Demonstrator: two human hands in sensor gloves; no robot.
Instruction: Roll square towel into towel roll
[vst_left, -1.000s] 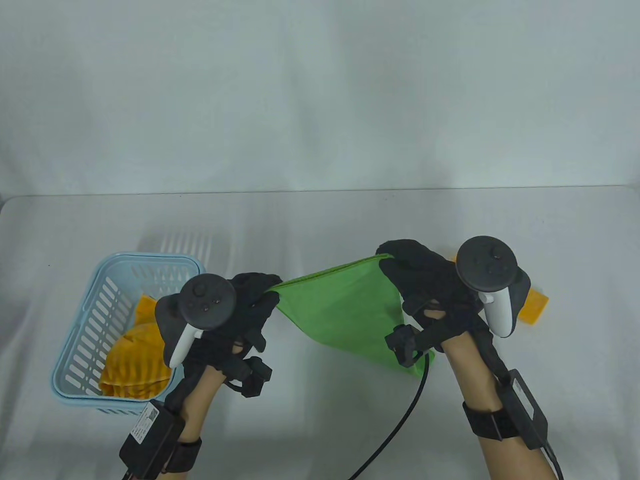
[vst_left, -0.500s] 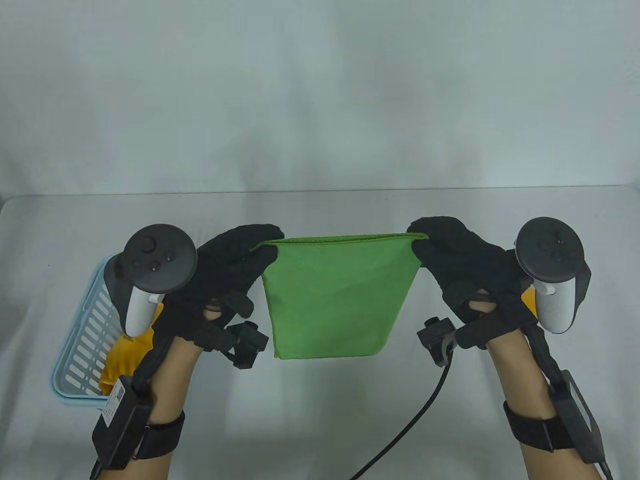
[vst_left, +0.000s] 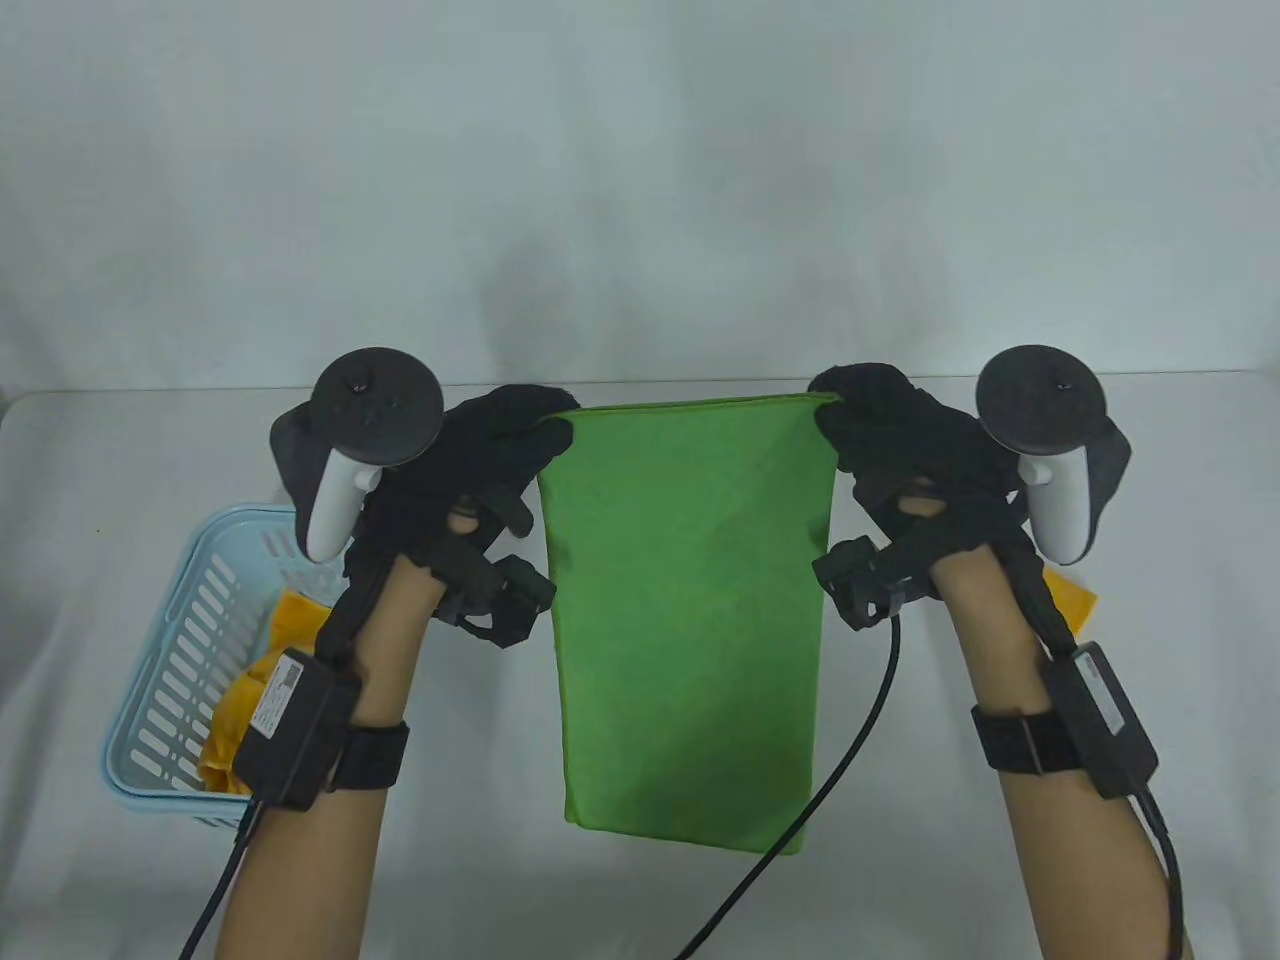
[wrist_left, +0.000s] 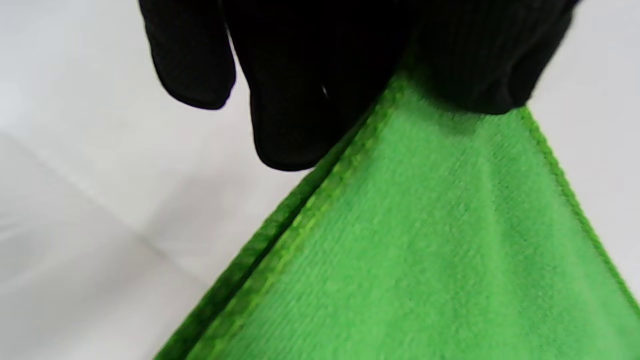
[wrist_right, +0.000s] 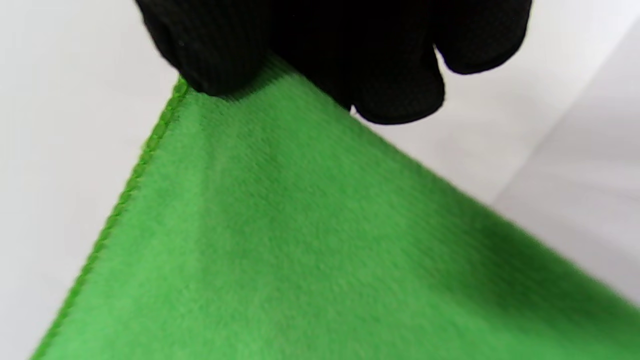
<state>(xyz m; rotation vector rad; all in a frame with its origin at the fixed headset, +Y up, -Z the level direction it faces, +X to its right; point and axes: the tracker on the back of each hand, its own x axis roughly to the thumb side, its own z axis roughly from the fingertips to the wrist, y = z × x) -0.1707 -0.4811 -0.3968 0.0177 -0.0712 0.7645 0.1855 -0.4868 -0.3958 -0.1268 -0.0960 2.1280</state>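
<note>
Forearms reached up over the table (vst_left: 640, 900), the left hand (vst_left: 480, 450) and right hand (vst_left: 900, 440) each pinching a top corner of the green towel (vst_left: 690, 620), which hung stretched between them.

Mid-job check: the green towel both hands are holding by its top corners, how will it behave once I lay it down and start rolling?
Probably floppy: the green towel hangs limp from the left hand and right hand. Its fuzzy pile in the wrist views suggests it grips itself rather than slips. It looks light, since fingertip pinches carry it, so a loose roll may spring open.
</note>
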